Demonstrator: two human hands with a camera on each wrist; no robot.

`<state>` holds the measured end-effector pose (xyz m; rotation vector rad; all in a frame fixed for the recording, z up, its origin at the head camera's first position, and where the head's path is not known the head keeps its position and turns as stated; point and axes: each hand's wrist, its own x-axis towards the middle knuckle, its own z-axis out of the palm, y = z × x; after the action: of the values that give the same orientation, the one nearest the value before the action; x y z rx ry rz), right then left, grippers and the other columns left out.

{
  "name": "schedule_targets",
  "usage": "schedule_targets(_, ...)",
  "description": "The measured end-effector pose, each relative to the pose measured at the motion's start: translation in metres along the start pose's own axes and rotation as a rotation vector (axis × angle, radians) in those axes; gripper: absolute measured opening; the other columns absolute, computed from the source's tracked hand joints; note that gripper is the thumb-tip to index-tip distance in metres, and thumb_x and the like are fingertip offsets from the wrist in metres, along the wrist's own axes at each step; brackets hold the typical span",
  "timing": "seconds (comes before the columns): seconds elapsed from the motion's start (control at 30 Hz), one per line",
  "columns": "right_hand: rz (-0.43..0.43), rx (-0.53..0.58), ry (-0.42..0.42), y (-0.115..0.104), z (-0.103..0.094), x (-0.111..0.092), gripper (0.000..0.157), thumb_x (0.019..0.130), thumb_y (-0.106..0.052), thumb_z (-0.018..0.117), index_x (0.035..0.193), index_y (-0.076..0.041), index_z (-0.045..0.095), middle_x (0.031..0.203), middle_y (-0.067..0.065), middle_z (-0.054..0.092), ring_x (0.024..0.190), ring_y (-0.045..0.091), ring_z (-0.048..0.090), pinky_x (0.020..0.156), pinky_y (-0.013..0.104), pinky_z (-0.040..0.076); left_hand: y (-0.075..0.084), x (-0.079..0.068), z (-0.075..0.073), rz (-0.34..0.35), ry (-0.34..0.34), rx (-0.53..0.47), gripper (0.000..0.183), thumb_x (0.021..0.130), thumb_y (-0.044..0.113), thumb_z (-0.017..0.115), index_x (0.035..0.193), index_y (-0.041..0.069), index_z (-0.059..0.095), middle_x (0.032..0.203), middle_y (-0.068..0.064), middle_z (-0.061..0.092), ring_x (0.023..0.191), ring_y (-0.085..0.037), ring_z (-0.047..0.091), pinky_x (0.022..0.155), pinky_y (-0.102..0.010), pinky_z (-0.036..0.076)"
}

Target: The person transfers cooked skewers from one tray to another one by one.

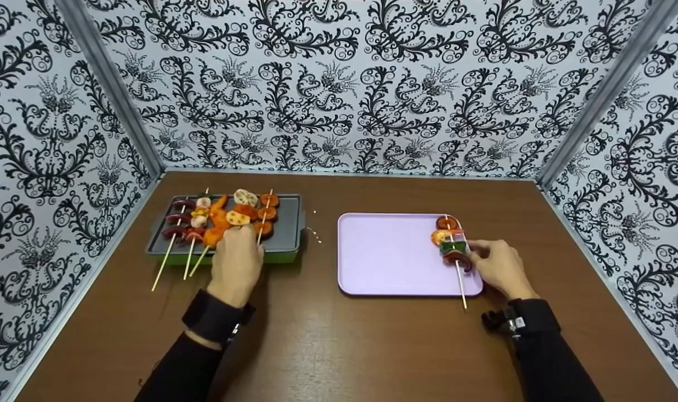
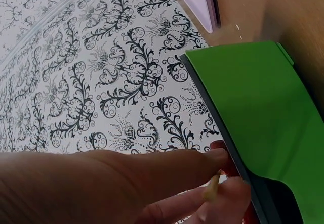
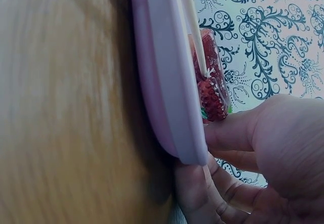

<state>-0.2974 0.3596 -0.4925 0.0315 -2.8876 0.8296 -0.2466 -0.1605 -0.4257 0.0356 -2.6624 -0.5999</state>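
Note:
At the grill's (image 1: 288, 223) front edge, my left hand (image 1: 237, 262) pinches a wooden skewer stick (image 2: 212, 186) between thumb and finger. Which skewer it belongs to is hidden by the hand. Under and beside it lie a skewer of spotted pale slices (image 1: 239, 218) and one of orange-brown rounds (image 1: 267, 214). My right hand (image 1: 500, 268) grips the right rim of a lilac tray (image 1: 392, 254), thumb above and fingers at the outer side. Close to that thumb, a mixed skewer (image 1: 453, 245) lies along the tray's right side, its stick past the front rim.
Further left on the grill are a skewer of dark red pieces (image 1: 178, 218), a mixed skewer (image 1: 199, 218) and an orange one (image 1: 217, 223); their sticks overhang the front. White crumbs (image 1: 315, 231) dot the brown table (image 1: 327, 346). Patterned walls (image 1: 339, 84) enclose the back and sides.

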Motion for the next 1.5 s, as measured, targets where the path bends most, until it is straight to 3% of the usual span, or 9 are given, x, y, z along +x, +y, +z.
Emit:
schedule_targets(0.27, 0.006, 0.011, 0.002, -0.001, 0.001, 0.001, 0.034, 0.098, -0.022, 0.07, 0.131, -0.011, 0.075, 0.112, 0.017, 0.073, 0.099, 0.035, 0.061, 0.084, 0.052, 0.046, -0.003, 0.002, -0.003, -0.004, -0.028, -0.034, 0.009, 0.091, 0.003, 0.076, 0.09, -0.004, 0.07, 0.085, -0.026, 0.069, 0.072, -0.042, 0.071, 0.055, -0.051, 0.057)
schedule_targets(0.47, 0.018, 0.017, -0.01, -0.001, 0.001, 0.001, 0.035, 0.099, -0.023, 0.07, 0.132, -0.012, 0.074, 0.113, 0.017, 0.073, 0.1, 0.035, 0.061, 0.084, 0.052, 0.046, -0.007, 0.005, -0.007, -0.001, -0.075, -0.08, 0.023, 0.089, 0.007, 0.082, 0.073, 0.002, 0.066, 0.068, -0.013, 0.063, 0.062, -0.03, 0.065, 0.054, -0.043, 0.051)
schedule_targets(0.6, 0.018, 0.016, -0.008, -0.002, 0.002, 0.001, 0.034, 0.099, -0.023, 0.07, 0.131, -0.013, 0.075, 0.119, 0.019, 0.072, 0.101, 0.036, 0.061, 0.084, 0.052, 0.046, -0.009, 0.007, -0.011, 0.022, -0.1, -0.113, 0.023, 0.089, 0.007, 0.081, 0.068, 0.005, 0.07, 0.064, -0.009, 0.065, 0.06, -0.027, 0.065, 0.056, -0.042, 0.053)
schedule_targets(0.73, -0.008, 0.006, 0.01, -0.002, 0.002, 0.002, 0.031, 0.099, -0.022, 0.069, 0.128, -0.015, 0.077, 0.122, 0.017, 0.073, 0.103, 0.036, 0.064, 0.083, 0.053, 0.047, -0.01, 0.007, -0.013, 0.033, -0.135, -0.135, 0.015, 0.09, 0.008, 0.08, 0.076, 0.005, 0.077, 0.071, -0.008, 0.071, 0.064, -0.027, 0.067, 0.065, -0.045, 0.058)
schedule_targets(0.93, -0.014, 0.008, 0.009, -0.002, 0.001, 0.003, 0.031, 0.099, -0.022, 0.069, 0.128, -0.014, 0.077, 0.125, 0.017, 0.073, 0.106, 0.036, 0.065, 0.086, 0.055, 0.047, -0.01, 0.008, -0.015, -0.004, -0.2, -0.165, 0.015, 0.092, 0.006, 0.076, 0.077, 0.004, 0.075, 0.073, -0.009, 0.07, 0.06, -0.022, 0.063, 0.062, -0.04, 0.054)
schedule_targets(1.27, 0.0, 0.016, -0.001, -0.001, 0.001, 0.001, 0.031, 0.1, -0.023, 0.069, 0.13, -0.015, 0.076, 0.127, 0.018, 0.072, 0.103, 0.035, 0.063, 0.084, 0.054, 0.047, -0.01, 0.009, -0.019, -0.046, -0.273, -0.197, 0.009, 0.093, 0.009, 0.078, 0.088, 0.002, 0.075, 0.083, -0.011, 0.071, 0.067, -0.023, 0.064, 0.061, -0.037, 0.053)
schedule_targets(1.5, 0.007, 0.02, 0.001, 0.0, 0.0, 0.0, 0.032, 0.1, -0.022, 0.069, 0.13, -0.013, 0.076, 0.127, 0.02, 0.071, 0.107, 0.038, 0.064, 0.088, 0.057, 0.048, -0.011, 0.01, -0.021, -0.032, -0.28, -0.193, 0.008, 0.091, 0.009, 0.078, 0.089, 0.002, 0.074, 0.082, -0.009, 0.07, 0.069, -0.022, 0.063, 0.064, -0.038, 0.052)
